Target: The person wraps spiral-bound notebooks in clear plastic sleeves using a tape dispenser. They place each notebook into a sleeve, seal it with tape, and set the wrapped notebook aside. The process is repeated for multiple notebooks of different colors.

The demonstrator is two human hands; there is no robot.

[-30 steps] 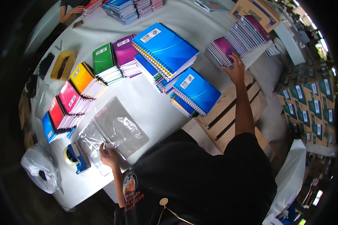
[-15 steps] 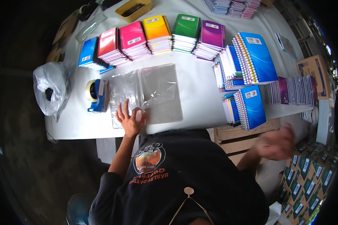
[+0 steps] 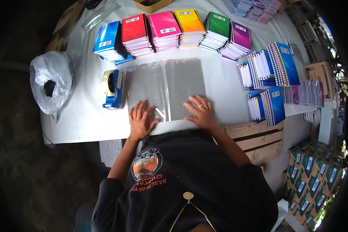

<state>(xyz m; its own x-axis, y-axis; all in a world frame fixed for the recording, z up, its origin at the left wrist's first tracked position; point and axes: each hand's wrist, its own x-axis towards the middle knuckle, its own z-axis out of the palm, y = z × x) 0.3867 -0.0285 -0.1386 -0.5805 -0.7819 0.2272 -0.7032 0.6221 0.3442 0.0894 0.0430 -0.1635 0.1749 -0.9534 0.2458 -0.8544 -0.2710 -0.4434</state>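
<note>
Both hands are lying flat on a stack of clear plastic sleeves (image 3: 166,87) at the near edge of the white table (image 3: 85,123). The left hand (image 3: 141,120), at about seven o'clock of the stack, is pressing its lower left corner with fingers slightly spread. The right hand (image 3: 200,113), at five o'clock, is resting on the lower right corner, fingers fanned. A blue tape dispenser (image 3: 113,89) is sitting just beside the sleeves at nine o'clock. Coloured spiral notebooks (image 3: 166,29) are lining the table at twelve o'clock, and a white plastic bag (image 3: 52,83) is lying farther out at nine.
</note>
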